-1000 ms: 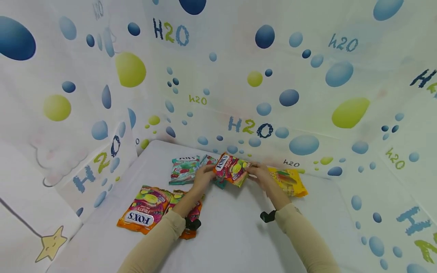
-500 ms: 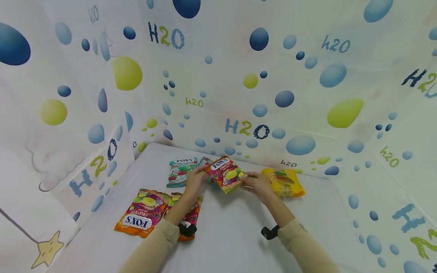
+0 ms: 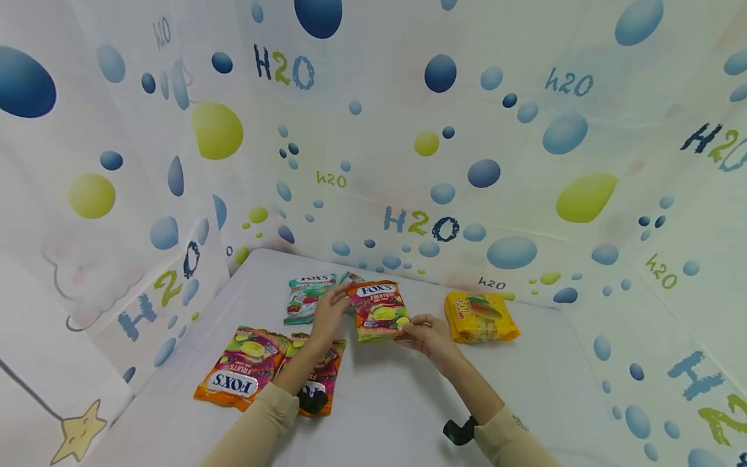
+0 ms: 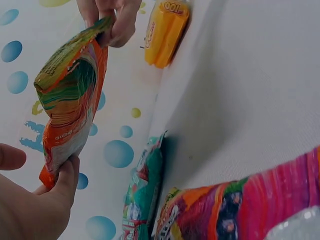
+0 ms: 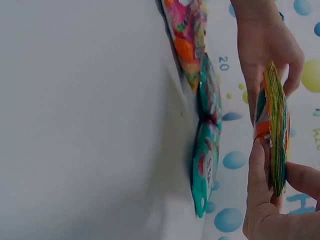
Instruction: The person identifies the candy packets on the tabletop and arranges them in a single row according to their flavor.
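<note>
Both hands hold a small red and orange bag of Fox's fruit candy (image 3: pixel 380 311) raised above the white table, its label facing up toward the head camera. My left hand (image 3: pixel 328 314) grips its upper left edge. At the lower right corner, my right hand (image 3: pixel 430 337) pinches the bag between thumb and fingers, as the right wrist view also shows. The bag's thin edge (image 5: pixel 276 135) faces the right wrist camera. Behind the held bag lies a teal mint candy bag (image 3: pixel 349 279), mostly hidden. Another teal bag (image 3: pixel 303 301) lies left of it, partly behind my left hand.
Two larger Fox's fruit bags lie at the left: one (image 3: pixel 242 366) in full view, the other (image 3: pixel 321 383) partly under my left forearm. A yellow candy bag (image 3: pixel 481 318) rests beyond my right hand. Printed white cloth walls (image 3: pixel 373 149) enclose the table (image 3: pixel 397 402).
The held candy bag has turned clockwise until its label sits nearly level, and has come slightly nearer and left. Both hands moved with it; the right hand is farther from the yellow bag.
</note>
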Demonstrator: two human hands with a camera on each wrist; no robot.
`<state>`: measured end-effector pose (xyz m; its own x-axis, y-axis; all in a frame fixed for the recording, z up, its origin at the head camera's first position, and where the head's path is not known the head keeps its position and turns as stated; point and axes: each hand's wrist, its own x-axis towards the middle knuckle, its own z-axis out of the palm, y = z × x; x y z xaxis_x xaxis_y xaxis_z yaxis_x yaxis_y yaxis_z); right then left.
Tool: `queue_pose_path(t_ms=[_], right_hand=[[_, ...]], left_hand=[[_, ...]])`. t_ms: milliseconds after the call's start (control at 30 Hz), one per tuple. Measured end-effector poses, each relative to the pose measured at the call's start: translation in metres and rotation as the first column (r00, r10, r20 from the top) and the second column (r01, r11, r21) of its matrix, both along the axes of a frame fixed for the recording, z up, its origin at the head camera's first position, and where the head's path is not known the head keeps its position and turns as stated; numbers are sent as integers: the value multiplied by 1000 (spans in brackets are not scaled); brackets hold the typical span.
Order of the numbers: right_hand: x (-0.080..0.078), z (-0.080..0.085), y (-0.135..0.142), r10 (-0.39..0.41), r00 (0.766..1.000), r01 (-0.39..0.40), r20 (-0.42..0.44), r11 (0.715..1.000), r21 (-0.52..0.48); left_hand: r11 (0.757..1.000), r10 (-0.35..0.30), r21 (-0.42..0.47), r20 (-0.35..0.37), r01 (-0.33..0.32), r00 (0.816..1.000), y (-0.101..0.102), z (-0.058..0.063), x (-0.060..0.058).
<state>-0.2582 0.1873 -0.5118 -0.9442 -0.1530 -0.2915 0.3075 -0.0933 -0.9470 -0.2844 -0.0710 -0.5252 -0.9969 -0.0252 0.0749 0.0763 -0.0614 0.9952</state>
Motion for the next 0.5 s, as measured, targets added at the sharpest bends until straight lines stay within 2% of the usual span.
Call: queue_pose_path(t_ms=[333, 500], right_hand=[[28, -11, -5, 26, 999, -25, -41, 999, 25], [43, -18, -5, 43, 998, -42, -36, 999, 33]], left_hand=[[988, -81, -130, -18, 78, 997, -7, -10, 7], [969, -118, -224, -42, 106, 992, -9, -12, 13]])
